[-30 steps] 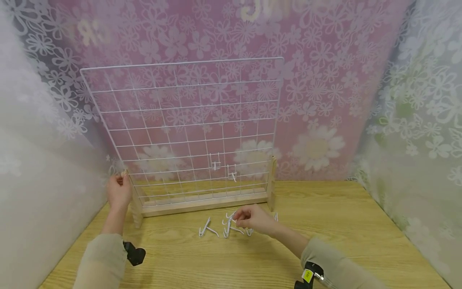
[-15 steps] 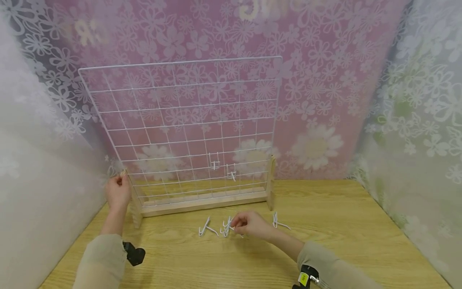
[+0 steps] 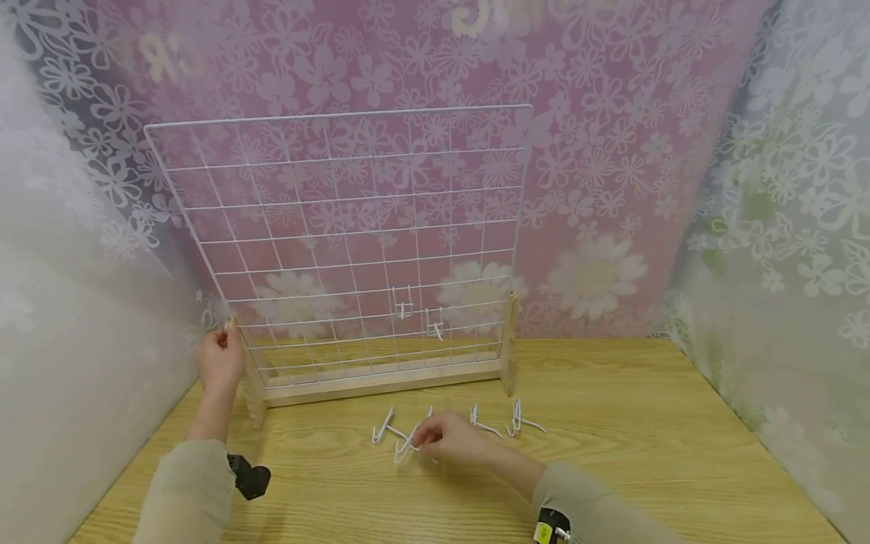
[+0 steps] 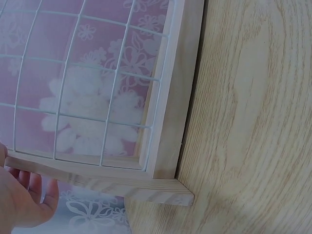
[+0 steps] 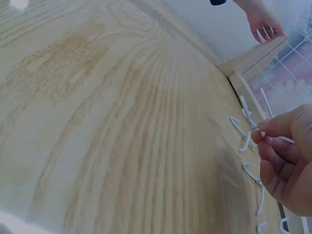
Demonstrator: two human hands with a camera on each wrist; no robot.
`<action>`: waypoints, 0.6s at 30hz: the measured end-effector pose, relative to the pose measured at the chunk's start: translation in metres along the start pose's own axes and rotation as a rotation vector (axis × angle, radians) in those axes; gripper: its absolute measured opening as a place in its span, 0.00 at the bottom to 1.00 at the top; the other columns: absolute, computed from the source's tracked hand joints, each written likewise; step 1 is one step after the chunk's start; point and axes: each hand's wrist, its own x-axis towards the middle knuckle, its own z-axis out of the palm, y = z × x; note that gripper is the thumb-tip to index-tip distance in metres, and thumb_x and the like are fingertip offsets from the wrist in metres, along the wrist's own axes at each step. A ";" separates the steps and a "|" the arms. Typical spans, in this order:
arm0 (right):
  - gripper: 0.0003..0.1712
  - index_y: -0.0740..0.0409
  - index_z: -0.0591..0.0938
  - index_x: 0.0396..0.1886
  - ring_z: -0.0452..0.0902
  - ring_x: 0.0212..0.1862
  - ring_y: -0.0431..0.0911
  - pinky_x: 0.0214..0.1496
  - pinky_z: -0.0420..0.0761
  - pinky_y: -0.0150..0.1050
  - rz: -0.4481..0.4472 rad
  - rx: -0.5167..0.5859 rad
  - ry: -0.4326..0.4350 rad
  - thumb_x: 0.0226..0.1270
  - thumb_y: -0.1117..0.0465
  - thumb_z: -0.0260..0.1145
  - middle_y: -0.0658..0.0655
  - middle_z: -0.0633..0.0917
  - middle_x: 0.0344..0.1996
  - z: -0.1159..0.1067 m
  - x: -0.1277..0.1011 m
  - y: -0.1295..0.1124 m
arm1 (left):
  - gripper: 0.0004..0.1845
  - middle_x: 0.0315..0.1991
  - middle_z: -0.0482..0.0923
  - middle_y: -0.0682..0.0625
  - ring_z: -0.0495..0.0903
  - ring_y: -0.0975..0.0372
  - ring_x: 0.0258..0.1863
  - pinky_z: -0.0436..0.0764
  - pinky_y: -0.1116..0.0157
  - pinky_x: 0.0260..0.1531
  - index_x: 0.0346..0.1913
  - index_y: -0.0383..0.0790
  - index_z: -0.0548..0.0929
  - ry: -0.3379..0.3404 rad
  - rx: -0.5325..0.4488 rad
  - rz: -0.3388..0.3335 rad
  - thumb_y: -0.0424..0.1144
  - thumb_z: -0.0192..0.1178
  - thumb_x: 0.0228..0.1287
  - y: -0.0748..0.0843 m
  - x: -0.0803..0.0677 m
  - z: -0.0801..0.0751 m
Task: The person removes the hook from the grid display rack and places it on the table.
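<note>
A white wire grid panel [image 3: 347, 227] stands upright in a wooden base [image 3: 381, 382] at the back of the table. My left hand [image 3: 220, 361] grips the base's left upright post [image 4: 73, 171]. My right hand [image 3: 445, 438] pinches a white wire hook [image 3: 406, 446] just above the tabletop; in the right wrist view the fingers [image 5: 282, 156] hold that hook [image 5: 246, 141]. Three more loose hooks lie nearby [image 3: 384, 429] [image 3: 481, 421] [image 3: 519, 420]. Two hooks hang on the grid [image 3: 402, 306] [image 3: 435, 325].
The wooden table [image 3: 646, 438] is walled in by flower-patterned curtains [image 3: 782, 227] on the left, back and right. Bare wood spreads in front of the base and to the right of the hooks.
My right hand has slid left along the row of hooks and picked one up, uncovering two hooks on its right. The left hand has stayed on the post.
</note>
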 end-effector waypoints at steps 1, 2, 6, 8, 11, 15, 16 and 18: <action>0.05 0.62 0.83 0.32 0.75 0.30 0.39 0.33 0.75 0.30 0.001 -0.008 0.001 0.55 0.72 0.65 0.56 0.83 0.30 0.003 0.001 0.000 | 0.23 0.44 0.68 0.29 0.68 0.42 0.45 0.66 0.51 0.48 0.53 0.18 0.68 -0.001 0.000 0.001 0.40 0.40 0.72 0.000 0.001 0.000; 0.05 0.61 0.83 0.31 0.75 0.29 0.38 0.33 0.75 0.29 0.003 -0.015 0.003 0.54 0.71 0.65 0.55 0.83 0.29 0.005 0.002 0.001 | 0.23 0.44 0.69 0.29 0.68 0.43 0.45 0.66 0.51 0.49 0.53 0.18 0.68 0.000 0.000 0.000 0.40 0.40 0.72 0.000 0.001 0.000; 0.04 0.59 0.83 0.29 0.73 0.26 0.35 0.30 0.73 0.28 0.000 -0.052 0.011 0.53 0.70 0.67 0.49 0.82 0.24 0.015 0.005 0.000 | 0.24 0.45 0.68 0.30 0.68 0.42 0.46 0.66 0.50 0.49 0.54 0.19 0.68 -0.004 0.003 0.003 0.42 0.40 0.72 0.000 0.002 0.001; 0.04 0.59 0.83 0.28 0.71 0.25 0.34 0.28 0.72 0.28 0.005 -0.058 0.010 0.53 0.70 0.67 0.46 0.80 0.22 0.019 0.006 0.000 | 0.25 0.46 0.68 0.30 0.68 0.42 0.46 0.66 0.50 0.49 0.54 0.19 0.67 -0.005 0.002 0.001 0.42 0.39 0.72 0.000 0.002 0.001; 0.03 0.59 0.83 0.27 0.70 0.23 0.34 0.26 0.70 0.27 0.022 -0.048 0.005 0.53 0.70 0.67 0.45 0.78 0.20 0.025 0.006 -0.001 | 0.24 0.47 0.68 0.29 0.67 0.41 0.48 0.65 0.49 0.51 0.54 0.19 0.67 -0.006 -0.007 -0.005 0.42 0.39 0.72 0.000 0.002 0.001; 0.04 0.58 0.83 0.26 0.69 0.20 0.34 0.24 0.69 0.27 0.047 -0.043 0.016 0.52 0.70 0.68 0.45 0.78 0.18 0.031 0.006 0.001 | 0.24 0.49 0.67 0.29 0.67 0.41 0.49 0.65 0.49 0.53 0.55 0.19 0.66 -0.016 -0.007 -0.016 0.41 0.39 0.72 -0.001 0.002 0.001; 0.04 0.58 0.83 0.26 0.69 0.20 0.34 0.23 0.69 0.27 0.050 -0.045 0.023 0.52 0.70 0.68 0.46 0.78 0.18 0.032 0.006 0.001 | 0.24 0.49 0.67 0.29 0.67 0.41 0.49 0.65 0.50 0.53 0.55 0.19 0.66 -0.017 -0.005 -0.018 0.41 0.39 0.72 -0.001 0.002 0.000; 0.04 0.58 0.83 0.26 0.69 0.19 0.34 0.23 0.68 0.27 0.054 -0.046 0.031 0.51 0.71 0.68 0.46 0.79 0.18 0.034 0.006 0.002 | 0.24 0.48 0.67 0.29 0.67 0.42 0.49 0.65 0.50 0.51 0.55 0.19 0.65 -0.020 -0.005 -0.017 0.42 0.39 0.72 -0.001 0.001 0.000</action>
